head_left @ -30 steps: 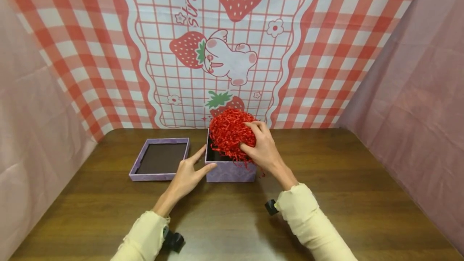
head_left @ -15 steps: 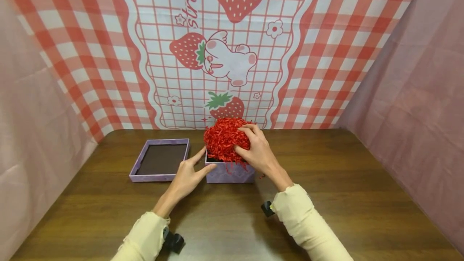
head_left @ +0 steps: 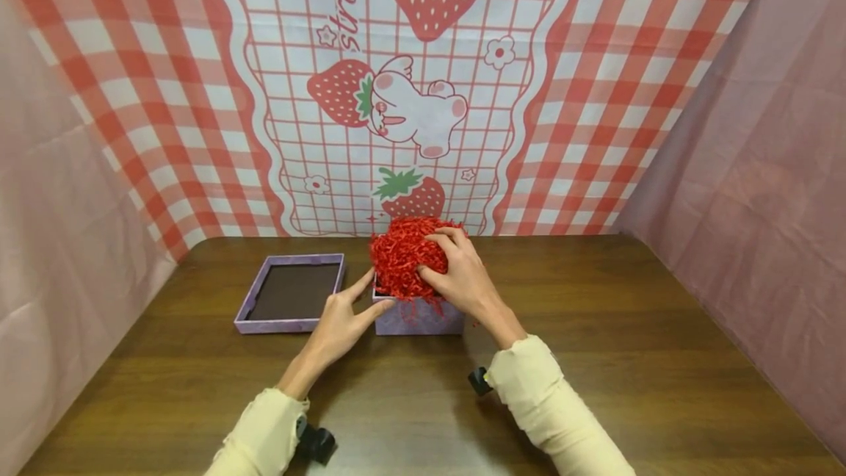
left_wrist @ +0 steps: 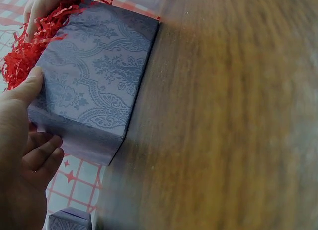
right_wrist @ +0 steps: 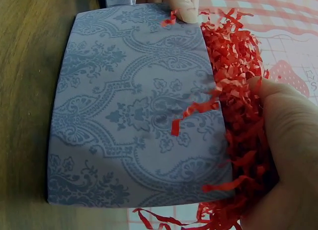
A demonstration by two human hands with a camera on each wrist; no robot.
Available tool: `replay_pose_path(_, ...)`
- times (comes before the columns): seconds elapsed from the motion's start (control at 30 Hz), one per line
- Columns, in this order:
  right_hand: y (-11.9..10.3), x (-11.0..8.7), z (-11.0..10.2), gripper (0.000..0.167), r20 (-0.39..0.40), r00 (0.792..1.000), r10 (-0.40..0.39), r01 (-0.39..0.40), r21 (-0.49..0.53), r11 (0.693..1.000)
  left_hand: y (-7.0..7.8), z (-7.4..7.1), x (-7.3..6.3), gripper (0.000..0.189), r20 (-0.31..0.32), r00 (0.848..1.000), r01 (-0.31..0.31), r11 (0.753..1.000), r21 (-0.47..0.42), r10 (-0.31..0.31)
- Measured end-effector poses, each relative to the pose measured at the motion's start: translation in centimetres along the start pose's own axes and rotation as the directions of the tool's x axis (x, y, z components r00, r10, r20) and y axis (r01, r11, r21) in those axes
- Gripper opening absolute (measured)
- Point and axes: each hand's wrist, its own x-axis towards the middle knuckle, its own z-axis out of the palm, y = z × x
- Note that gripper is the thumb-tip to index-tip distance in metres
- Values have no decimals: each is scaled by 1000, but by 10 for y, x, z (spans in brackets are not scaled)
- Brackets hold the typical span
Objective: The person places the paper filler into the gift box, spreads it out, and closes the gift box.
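Observation:
A purple patterned box (head_left: 423, 322) stands on the table with a mass of red shredded paper (head_left: 405, 259) heaped in its opening. My right hand (head_left: 465, 278) grips the shredded paper from above and the right, thumb and fingers bent into it. Loose strands droop over the box's front face, as the right wrist view shows. At the box's left front corner, my left hand (head_left: 340, 323) holds the box, thumb at the front rim and fingers along the left side. In the left wrist view those fingers (left_wrist: 43, 153) bend against the side wall.
Left of the box lies its purple lid (head_left: 277, 326), dark inside facing up, close to the left hand. A wooden table (head_left: 595, 373) spreads beneath everything. Behind it hangs a red-checked strawberry cloth (head_left: 423, 109), with pink drapes (head_left: 740, 189) at both sides.
My right hand has moved left and slightly down with the shredded paper, which now covers more of the box's opening. The left hand has stayed at the box corner.

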Motion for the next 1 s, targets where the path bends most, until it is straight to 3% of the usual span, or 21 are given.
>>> replay_pose_path(0.63,-3,2,6,51,84,996,37,-32,-63,997,-1,1,-1,72,-9,1000,1,1000,1,-1)
replay_pose_path(1.0,-6,5,6,57,238,968,84,-49,-151,987,0,1,-1,70,-9,1000,3,1000,2,-3)
